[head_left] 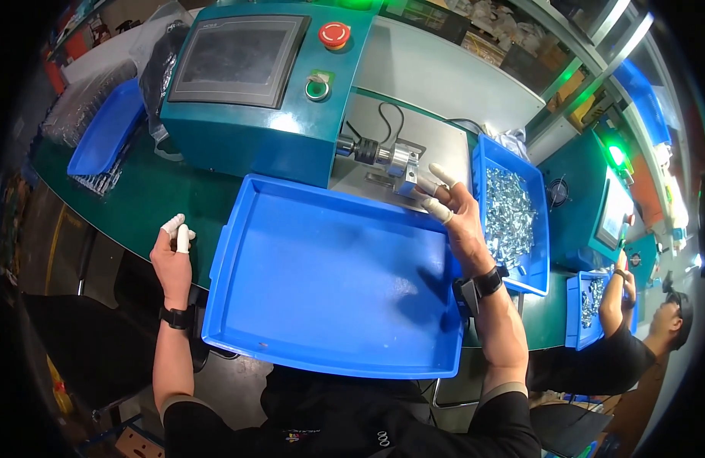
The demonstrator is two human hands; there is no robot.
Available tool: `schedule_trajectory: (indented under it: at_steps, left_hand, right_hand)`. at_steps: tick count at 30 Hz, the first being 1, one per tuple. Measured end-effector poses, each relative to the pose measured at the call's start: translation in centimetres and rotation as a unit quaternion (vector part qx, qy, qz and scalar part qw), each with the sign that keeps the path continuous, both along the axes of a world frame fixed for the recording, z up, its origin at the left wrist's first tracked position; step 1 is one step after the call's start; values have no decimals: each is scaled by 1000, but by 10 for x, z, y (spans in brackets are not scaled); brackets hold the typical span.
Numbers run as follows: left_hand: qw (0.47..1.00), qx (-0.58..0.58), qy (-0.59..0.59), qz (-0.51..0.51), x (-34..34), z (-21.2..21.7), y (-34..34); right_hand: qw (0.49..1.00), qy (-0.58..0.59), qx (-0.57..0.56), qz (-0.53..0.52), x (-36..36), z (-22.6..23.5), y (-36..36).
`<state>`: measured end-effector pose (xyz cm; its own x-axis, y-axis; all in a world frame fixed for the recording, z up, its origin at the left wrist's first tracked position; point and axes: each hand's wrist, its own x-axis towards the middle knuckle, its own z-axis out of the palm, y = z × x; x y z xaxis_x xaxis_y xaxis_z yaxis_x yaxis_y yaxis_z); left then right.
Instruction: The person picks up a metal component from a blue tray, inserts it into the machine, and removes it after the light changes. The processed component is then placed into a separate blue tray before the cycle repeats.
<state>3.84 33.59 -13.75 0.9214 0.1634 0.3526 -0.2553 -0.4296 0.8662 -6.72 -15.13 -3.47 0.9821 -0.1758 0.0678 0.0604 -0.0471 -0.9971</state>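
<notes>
My right hand [462,229], with white finger cots, reaches over the far right edge of a blue tray [329,275]. Its fingertips are at a metal clamp fixture [404,168] on the machine's shaft. The index finger is raised, while the thumb and another finger bend toward the fixture; whatever they grip is too small to make out. Left of the tray, my left hand [172,263] is held up with its cot-covered fingertips drawn together. Anything between them is hidden. The tray's inside shows bare blue plastic with a small speck near the front edge.
A teal machine [253,141] with a dark screen and red stop button stands behind the tray. A blue bin [547,252] of small shiny metal parts is at right. Farther right, a co-worker [597,359] sits at another bin and machine. A narrow blue tray [108,130] lies far left.
</notes>
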Motion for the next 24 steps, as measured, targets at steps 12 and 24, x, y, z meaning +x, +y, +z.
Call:
schedule_trajectory:
  at_steps: [12,24]
  left_hand:
    - [1000,16,-4,18,-2,0,-1]
    - [999,29,-25,24,-4,1,-3]
  right_hand:
    - [1000,-8,5,-14,-1,-14,1]
    - [998,-2,-21,-67,-16,-12,-8]
